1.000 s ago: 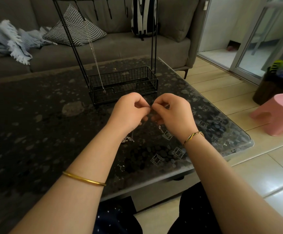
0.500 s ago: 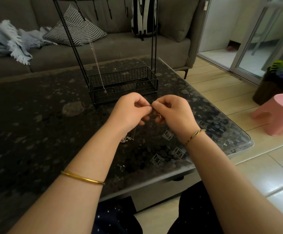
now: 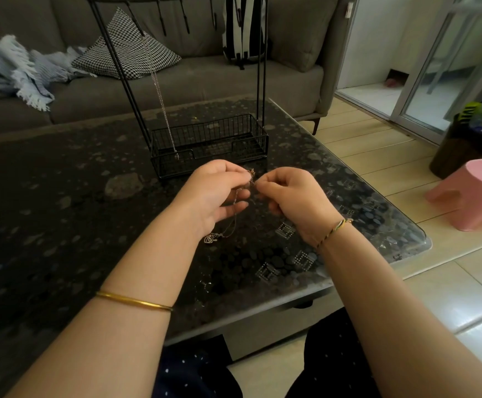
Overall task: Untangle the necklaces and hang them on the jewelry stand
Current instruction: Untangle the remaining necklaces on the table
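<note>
Head view: nearest the camera, a gold bangle (image 3: 133, 301) circles the left forearm and a twisted bracelet (image 3: 333, 231) the right wrist. Over the dark speckled glass table (image 3: 61, 225), the left hand (image 3: 214, 193) and right hand (image 3: 294, 196) are held close together. Each pinches the tangled necklaces (image 3: 252, 177) between thumb and forefinger at a small knot. A thin chain drops from the knot past the left palm, and its heart pendant (image 3: 209, 239) reaches the table beside the left wrist. Just beyond the hands stands the black wire jewelry stand (image 3: 234, 147). One silver necklace (image 3: 165, 119) hangs from a hook down into its basket. Behind the table is a grey sofa (image 3: 205, 79) with a checked cushion (image 3: 125, 53). A pink stool (image 3: 475, 193) sits on the floor to the right.
</note>
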A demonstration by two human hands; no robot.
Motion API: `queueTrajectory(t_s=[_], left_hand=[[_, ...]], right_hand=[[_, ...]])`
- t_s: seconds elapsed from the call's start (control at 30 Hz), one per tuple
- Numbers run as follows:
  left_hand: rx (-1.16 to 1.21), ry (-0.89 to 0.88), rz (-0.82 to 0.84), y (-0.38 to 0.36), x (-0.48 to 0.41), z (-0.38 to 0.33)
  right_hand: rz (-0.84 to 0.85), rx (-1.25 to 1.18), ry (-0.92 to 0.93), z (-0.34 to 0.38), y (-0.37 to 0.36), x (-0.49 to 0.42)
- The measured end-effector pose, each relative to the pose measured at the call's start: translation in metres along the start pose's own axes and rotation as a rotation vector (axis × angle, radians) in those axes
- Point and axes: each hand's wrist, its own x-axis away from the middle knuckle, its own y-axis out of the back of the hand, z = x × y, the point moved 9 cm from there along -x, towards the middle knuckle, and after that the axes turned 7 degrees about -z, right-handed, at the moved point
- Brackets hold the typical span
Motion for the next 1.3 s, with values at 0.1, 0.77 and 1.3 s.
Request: queueTrajectory(t_s=[0.1, 0.77, 1.3], left_hand=[[0.104, 0.065, 0.020, -0.002, 0.001, 0.003], [-0.121, -0.079, -0.002, -0.002, -0.001, -0.001], [-0.494, -0.480, -0.104, -0.004, 0.007, -0.029]], right_hand=[[0.041, -0.023, -0.038, -0.001, -0.005, 0.001], [-0.110, -0.020, 0.136, 0.015, 0.013, 0.003], [0.031, 0.000, 0.013, 0.006, -0.003, 0.002]])
